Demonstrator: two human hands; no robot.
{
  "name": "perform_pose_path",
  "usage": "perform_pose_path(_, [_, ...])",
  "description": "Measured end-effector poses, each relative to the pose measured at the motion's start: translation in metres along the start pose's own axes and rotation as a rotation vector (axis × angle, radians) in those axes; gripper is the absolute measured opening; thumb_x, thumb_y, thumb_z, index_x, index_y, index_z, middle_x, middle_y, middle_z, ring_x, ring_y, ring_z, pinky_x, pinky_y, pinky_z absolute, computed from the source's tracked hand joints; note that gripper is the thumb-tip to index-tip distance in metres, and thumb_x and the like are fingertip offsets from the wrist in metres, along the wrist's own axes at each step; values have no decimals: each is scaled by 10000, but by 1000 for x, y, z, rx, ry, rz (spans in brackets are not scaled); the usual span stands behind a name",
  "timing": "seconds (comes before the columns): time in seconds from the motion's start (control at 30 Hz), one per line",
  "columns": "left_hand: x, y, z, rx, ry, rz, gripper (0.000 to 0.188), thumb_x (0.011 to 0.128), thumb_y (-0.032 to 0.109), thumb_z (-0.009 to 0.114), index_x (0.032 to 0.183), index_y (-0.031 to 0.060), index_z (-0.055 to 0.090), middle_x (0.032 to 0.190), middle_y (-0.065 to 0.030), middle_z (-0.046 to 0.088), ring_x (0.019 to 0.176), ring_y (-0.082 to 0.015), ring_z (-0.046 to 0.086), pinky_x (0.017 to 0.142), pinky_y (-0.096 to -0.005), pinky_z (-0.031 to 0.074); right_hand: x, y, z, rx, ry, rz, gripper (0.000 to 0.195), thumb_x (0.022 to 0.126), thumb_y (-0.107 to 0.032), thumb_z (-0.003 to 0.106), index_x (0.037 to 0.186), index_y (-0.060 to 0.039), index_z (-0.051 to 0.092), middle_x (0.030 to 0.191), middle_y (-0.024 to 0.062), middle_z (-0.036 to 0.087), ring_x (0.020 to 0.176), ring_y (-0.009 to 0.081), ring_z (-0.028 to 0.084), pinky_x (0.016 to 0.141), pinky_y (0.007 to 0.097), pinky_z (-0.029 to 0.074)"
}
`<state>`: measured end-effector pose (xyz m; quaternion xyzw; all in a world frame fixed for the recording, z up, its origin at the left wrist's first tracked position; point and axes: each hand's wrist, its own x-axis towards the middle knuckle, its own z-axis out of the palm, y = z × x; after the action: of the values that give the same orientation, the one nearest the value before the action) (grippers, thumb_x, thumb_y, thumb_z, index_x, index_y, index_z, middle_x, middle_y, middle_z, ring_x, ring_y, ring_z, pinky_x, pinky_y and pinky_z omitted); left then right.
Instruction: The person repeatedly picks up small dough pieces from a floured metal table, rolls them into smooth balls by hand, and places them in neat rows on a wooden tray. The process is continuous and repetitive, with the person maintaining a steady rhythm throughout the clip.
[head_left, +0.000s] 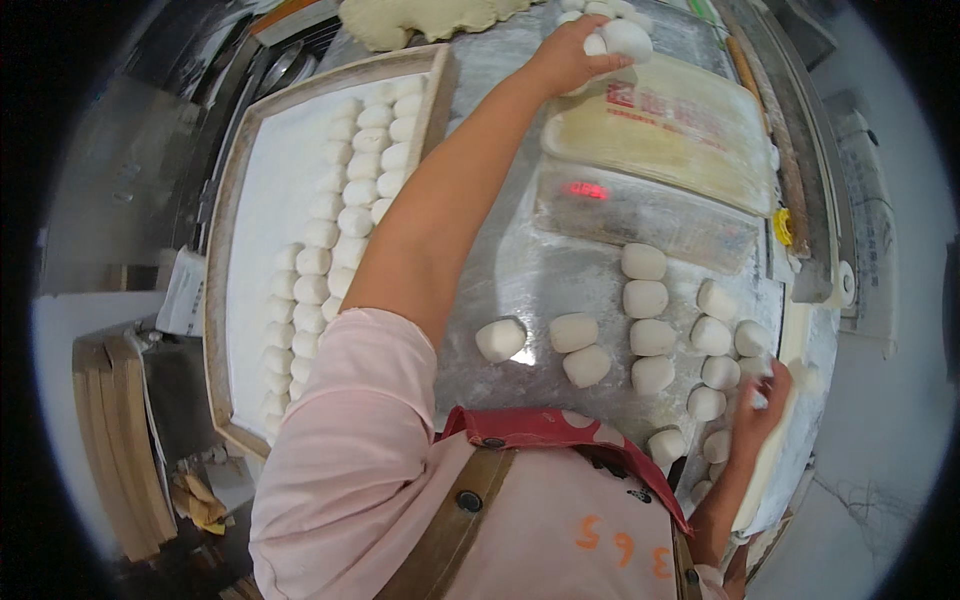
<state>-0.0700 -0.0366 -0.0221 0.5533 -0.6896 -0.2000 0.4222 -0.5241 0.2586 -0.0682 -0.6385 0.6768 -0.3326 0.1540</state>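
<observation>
My left hand reaches to the far side of the work surface and grips a smooth white dough ball. A smaller white dough piece shows by its fingers. Below that hand is the yellowish platform of a digital scale, with a lit red display on its near side. My right hand is low at the right, beside a cluster of dough pieces. It is blurred, with something white at its fingers; whether it holds a piece I cannot tell.
A wooden tray with rows of dough pieces stands left. More pieces lie on the floured metal surface. A large dough slab lies at the back. Rolling pins line the right edge.
</observation>
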Motion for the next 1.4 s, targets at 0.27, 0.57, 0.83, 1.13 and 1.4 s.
perform_pose_path(0.27, [-179, -12, -132, -700, 351, -408, 603, 925, 263, 676, 1431, 112, 385, 1267, -66, 572, 1126, -176, 559, 913, -349, 489, -61, 124, -82, -349, 115, 494, 679, 860, -343, 753, 1392, -63, 437, 924, 110, 626, 809, 225, 608, 716, 316, 513])
perform_pose_path(0.57, [-294, -201, -303, 687, 539, -439, 728, 825, 404, 754, 1382, 22, 482, 1300, -202, 587, 1223, -336, 536, 1017, -417, 427, -77, 285, -160, -761, 219, 442, 765, 821, -525, 719, 1233, 83, 504, 1186, 289, 587, 1119, 427, 574, 952, 439, 453])
perform_pose_path(0.83, [-325, -263, -305, 957, 147, -890, 730, 935, 616, 437, 1450, 98, 427, 1370, -237, 523, 1249, -427, 512, 1050, -526, 389, -110, 157, -117, -453, 237, 366, 584, 844, -378, 726, 1249, -1, 539, 1039, 234, 641, 886, 341, 634, 807, 411, 496])
perform_pose_path(1.13, [-259, -70, -167, 491, 134, -47, 568, 858, 275, 715, 1326, 8, 536, 1303, -199, 570, 1243, -344, 503, 1071, -413, 372, -138, 157, -131, -513, -2, 532, 515, 862, -428, 673, 1187, -39, 578, 966, 266, 688, 954, 438, 657, 799, 458, 508])
perform_pose_path(1.4, [-312, 117, 27, 328, -664, 329, 687, 733, 197, 801, 1349, 97, 514, 1412, -162, 456, 1293, -393, 437, 1104, -453, 341, -37, 147, -81, -414, 21, 303, 650, 847, -368, 642, 1394, -123, 390, 1083, 267, 662, 994, 451, 642, 851, 475, 507])
